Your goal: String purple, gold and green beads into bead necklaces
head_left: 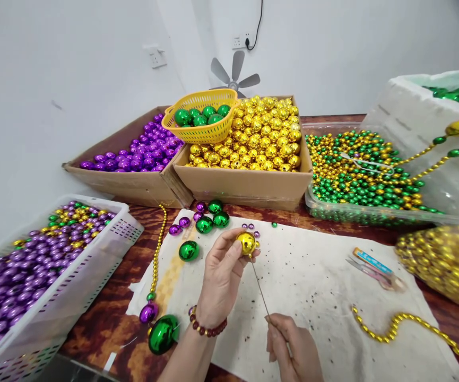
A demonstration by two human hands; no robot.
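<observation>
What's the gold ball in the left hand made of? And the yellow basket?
The gold ball looks like plastic with a mirror-shiny metallic coating, because it gleams with reflections, though it could be metal. The yellow basket seems smooth, molded plastic: one even color, with neat slots.

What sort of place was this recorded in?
Probably a small bead workroom, though whether in a workshop or a home I can't tell. A cardboard box of gold balls, a white basket of mostly purple beads and a spread cloth suggest it.
</observation>
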